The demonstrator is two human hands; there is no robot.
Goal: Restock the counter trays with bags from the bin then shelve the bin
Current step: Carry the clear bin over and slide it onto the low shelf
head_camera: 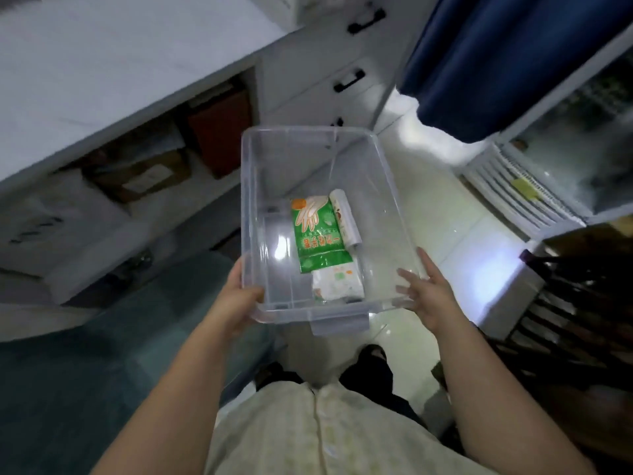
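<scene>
Head camera looks down on a clear plastic bin point(260, 173) held in mid-frame above a pale tiled floor point(455, 234). At the bin's near left corner the left hand point(236, 296) is clamped on the rim, thumb hooked over the edge and inside the wall, fingers wrapped beneath. At the near right side the right hand point(428, 289) lies flat against the outside of the wall with its fingers spread apart; whether it grips the rim cannot be told through the plastic. A handle tab point(339, 323) juts from the near edge between the two hands.

Inside, toward the lower right of the bin floor, lies a green packet point(318, 231) printed with a glove picture. A white roll point(346, 217) rests just beside it on the right, touching it, and a pale white packet point(337, 282) sits below it, nearest the hands.

Upper left of the frame shows a white counter point(102, 63) with open shelves point(191, 186) beneath holding cardboard boxes point(144, 173). A blue curtain point(496, 56) hangs at upper right.
</scene>
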